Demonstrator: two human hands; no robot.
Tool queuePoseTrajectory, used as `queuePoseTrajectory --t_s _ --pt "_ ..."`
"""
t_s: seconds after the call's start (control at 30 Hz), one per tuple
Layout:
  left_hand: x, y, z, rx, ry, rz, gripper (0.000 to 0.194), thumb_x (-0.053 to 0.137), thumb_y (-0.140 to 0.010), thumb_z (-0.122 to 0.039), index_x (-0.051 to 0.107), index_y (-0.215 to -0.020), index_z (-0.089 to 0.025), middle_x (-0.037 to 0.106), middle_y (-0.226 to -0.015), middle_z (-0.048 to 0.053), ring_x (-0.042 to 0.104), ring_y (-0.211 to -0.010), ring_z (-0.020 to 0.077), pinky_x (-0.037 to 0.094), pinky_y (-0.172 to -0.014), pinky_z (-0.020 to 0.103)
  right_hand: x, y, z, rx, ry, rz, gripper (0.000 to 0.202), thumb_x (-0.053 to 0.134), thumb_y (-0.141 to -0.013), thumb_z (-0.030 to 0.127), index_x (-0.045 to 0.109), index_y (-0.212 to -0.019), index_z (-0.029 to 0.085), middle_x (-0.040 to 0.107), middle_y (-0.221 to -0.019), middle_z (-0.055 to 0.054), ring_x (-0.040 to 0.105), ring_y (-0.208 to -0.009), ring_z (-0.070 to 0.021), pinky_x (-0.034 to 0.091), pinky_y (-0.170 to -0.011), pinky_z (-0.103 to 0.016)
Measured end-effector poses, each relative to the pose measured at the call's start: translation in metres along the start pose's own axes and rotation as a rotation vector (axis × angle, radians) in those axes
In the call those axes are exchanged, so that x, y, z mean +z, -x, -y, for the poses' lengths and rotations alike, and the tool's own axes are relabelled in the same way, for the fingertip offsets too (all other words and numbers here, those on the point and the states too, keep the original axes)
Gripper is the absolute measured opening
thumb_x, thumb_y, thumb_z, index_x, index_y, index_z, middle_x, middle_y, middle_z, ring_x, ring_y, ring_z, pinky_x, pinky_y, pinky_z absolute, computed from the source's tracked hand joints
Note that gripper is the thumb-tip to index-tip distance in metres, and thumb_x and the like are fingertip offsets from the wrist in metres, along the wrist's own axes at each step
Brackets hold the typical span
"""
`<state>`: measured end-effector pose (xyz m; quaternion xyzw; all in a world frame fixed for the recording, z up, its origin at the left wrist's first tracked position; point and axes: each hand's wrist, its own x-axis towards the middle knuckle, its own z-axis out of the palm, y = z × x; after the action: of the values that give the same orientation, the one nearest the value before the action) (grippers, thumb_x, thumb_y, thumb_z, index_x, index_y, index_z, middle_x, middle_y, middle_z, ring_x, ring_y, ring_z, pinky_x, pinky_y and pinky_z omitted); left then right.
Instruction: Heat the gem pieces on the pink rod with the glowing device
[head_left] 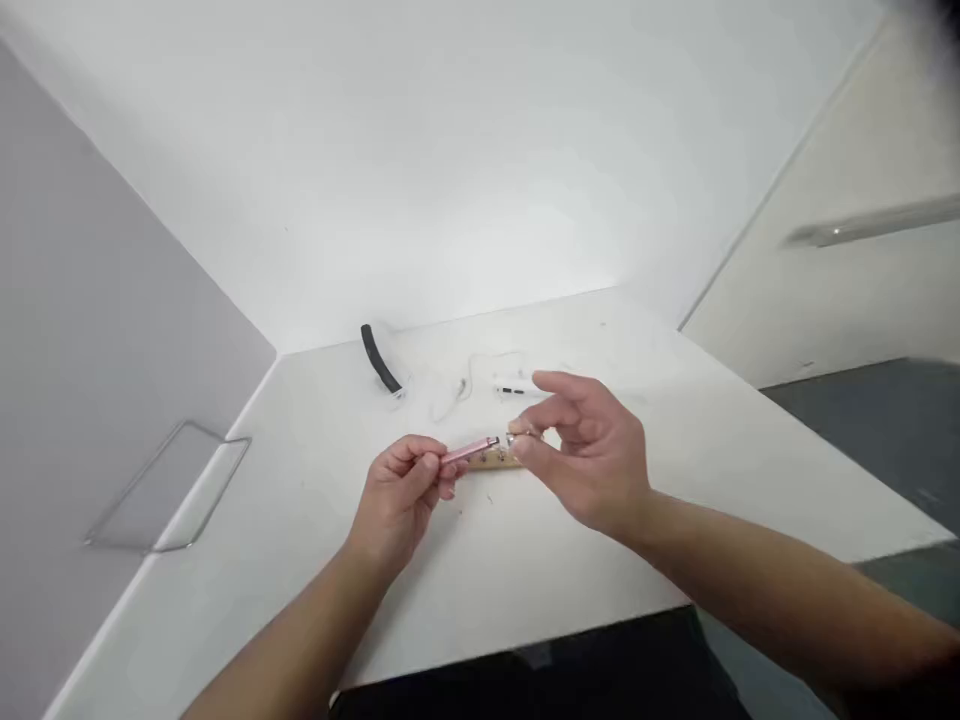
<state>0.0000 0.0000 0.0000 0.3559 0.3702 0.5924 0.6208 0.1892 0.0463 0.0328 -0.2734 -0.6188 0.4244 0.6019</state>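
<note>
My left hand (405, 485) is closed around a slim pink pen (466, 451), its dark metallic end pointing right. Across a small gap, my right hand (589, 450) pinches a small silver metal piece (513, 438) between thumb and index finger, its other fingers raised and curled. The piece is mostly covered by the fingertips, so I cannot tell its exact kind. Pen and silver piece nearly line up but stay apart. Below and behind them, a tan strip (491, 462) with small dark marks or parts lies on the table, partly hidden by both hands.
Farther back on the white table (285, 520) lie a curved black handle-like piece (380, 358), a thin pale cord (471, 372) and a white pen-like item (513, 390) with dark marks. A wire frame (196, 535) leans at the left wall. White panels stand behind.
</note>
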Motion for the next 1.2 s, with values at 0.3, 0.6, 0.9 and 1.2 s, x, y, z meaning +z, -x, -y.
queuePoseTrajectory --t_s 0.3,0.6,0.9,1.2 --pt "0.007 -0.001 -0.001 0.029 -0.022 0.02 0.005 0.064 -0.079 -0.022 0.066 -0.08 -0.018 0.064 -0.064 0.0 0.055 -0.054 0.006 0.043 -0.058 0.02 -0.001 -0.001 -0.001 0.145 -0.12 0.027 0.043 0.068 -0.07 0.011 0.055 -0.108 0.027 0.069 -0.074 0.004 0.064 -0.069 -0.0125 0.053 -0.065 -0.03" --pt "0.013 0.001 -0.005 0.05 -0.002 0.009 0.006 0.065 -0.078 -0.023 0.065 -0.078 -0.017 0.063 -0.063 0.0 0.055 -0.054 0.0063 0.043 -0.059 0.021 0.001 0.0 0.0 0.082 -0.087 0.047 0.044 0.067 -0.07 0.008 0.056 -0.108 0.027 0.069 -0.074 0.004 0.065 -0.07 -0.0117 0.055 -0.065 -0.028" --pt "0.01 -0.001 -0.002 0.035 0.0 -0.031 0.008 0.067 -0.075 -0.023 0.064 -0.078 -0.016 0.064 -0.065 0.0 0.058 -0.058 0.0087 0.044 -0.064 0.024 0.0 0.001 0.002 0.043 -0.101 0.051 0.045 0.067 -0.069 0.006 0.057 -0.108 0.028 0.071 -0.077 0.004 0.066 -0.071 -0.0109 0.056 -0.067 -0.027" --pt "0.009 0.0 -0.002 0.027 0.0 0.001 0.006 0.065 -0.077 -0.022 0.064 -0.08 -0.016 0.065 -0.066 0.0 0.058 -0.055 0.0071 0.044 -0.066 0.024 0.0 0.001 0.002 0.039 -0.11 0.053 0.046 0.067 -0.07 0.006 0.057 -0.109 0.027 0.071 -0.078 0.003 0.066 -0.071 -0.0119 0.056 -0.068 -0.029"
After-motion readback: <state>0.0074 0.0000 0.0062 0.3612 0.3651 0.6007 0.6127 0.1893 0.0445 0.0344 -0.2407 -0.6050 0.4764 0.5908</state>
